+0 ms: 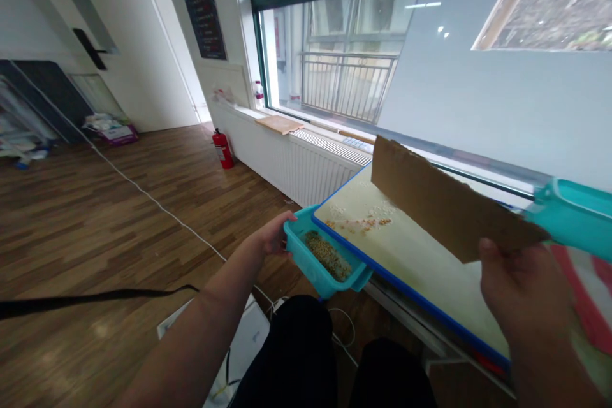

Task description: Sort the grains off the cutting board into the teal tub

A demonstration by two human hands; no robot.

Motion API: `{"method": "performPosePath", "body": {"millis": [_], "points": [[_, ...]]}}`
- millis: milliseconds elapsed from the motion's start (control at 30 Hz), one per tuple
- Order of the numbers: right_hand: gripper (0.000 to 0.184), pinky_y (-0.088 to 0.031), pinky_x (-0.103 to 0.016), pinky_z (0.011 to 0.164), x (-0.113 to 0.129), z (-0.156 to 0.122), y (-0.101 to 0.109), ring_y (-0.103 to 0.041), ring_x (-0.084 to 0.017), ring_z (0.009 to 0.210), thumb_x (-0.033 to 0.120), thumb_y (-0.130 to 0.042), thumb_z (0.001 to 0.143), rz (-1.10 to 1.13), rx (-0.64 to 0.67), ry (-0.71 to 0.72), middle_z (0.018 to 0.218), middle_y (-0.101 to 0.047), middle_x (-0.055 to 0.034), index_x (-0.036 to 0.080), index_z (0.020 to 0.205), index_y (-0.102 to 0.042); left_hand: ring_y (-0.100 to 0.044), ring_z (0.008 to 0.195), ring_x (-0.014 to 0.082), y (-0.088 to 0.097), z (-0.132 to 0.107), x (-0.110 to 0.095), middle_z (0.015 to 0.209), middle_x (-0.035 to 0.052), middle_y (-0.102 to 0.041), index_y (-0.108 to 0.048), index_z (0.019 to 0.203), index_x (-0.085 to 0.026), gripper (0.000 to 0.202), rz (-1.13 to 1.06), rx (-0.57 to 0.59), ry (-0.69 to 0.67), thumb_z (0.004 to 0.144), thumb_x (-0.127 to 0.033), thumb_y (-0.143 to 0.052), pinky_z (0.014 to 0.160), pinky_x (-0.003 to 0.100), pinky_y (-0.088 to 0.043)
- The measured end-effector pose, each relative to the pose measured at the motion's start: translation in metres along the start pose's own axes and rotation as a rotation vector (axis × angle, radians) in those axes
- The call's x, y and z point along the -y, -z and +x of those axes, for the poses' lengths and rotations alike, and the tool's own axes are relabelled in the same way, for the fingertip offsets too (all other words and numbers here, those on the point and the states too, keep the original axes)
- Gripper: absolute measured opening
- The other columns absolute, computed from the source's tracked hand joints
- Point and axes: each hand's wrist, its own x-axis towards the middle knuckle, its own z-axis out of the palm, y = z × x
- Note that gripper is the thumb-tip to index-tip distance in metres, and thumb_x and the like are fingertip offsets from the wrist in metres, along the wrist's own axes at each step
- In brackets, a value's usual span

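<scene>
My left hand [278, 234] grips the left end of a turquoise plastic basket [313, 273], held just below the table's edge. A heap of small greenish-tan grains [327, 256] lies inside it. My right hand [526, 287] pinches the near end of a torn-edged piece of cardboard [430, 201], which stands on its long edge above the tabletop. Beyond the basket, pale grains and orange-brown bits [370, 223] are scattered on the cream tabletop [421, 268] with a blue rim. Part of the basket's far side is hidden under the table edge.
A second turquoise basket [578, 217] and a red-and-white striped item [586, 293] are at the table's right. A white radiator [315, 169] runs under the window. On the wooden floor are a red fire extinguisher [222, 148] and a white cable [167, 212].
</scene>
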Motion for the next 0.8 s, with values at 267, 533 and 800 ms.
{"method": "performPosePath", "body": {"millis": [267,533,800], "points": [[0.037,-0.029,-0.032,0.049,0.010,-0.054,0.000,-0.044,-0.020,0.044,0.040,-0.044,0.092,-0.128,-0.120,0.020,0.059,-0.053,-0.0073,0.012,0.090,-0.068,-0.059,0.069,0.0228,0.021,-0.003,-0.015,0.074,0.0061,-0.061,-0.055,0.086,-0.022,0.042,-0.083,-0.079,0.031,0.065,-0.058,-0.060,0.056,0.032,-0.053],[0.047,-0.038,-0.032,0.055,0.015,-0.050,-0.017,-0.062,-0.024,0.058,0.040,-0.040,0.096,-0.050,-0.024,0.013,0.080,-0.070,-0.0143,0.010,0.121,-0.066,-0.059,0.073,0.0240,0.014,-0.006,-0.012,0.078,0.0076,-0.062,-0.057,0.088,-0.021,0.041,-0.095,-0.072,0.034,0.066,-0.055,-0.059,0.057,0.033,-0.053],[0.051,-0.041,-0.033,0.055,0.011,-0.053,-0.020,-0.063,-0.026,0.059,0.043,-0.040,0.094,-0.021,0.034,0.008,0.080,-0.071,-0.0149,0.009,0.123,-0.066,-0.058,0.074,0.0244,0.016,-0.007,-0.015,0.077,0.0077,-0.061,-0.057,0.086,-0.022,0.039,-0.100,-0.087,0.044,0.066,-0.055,-0.061,0.060,0.033,-0.052]]}}
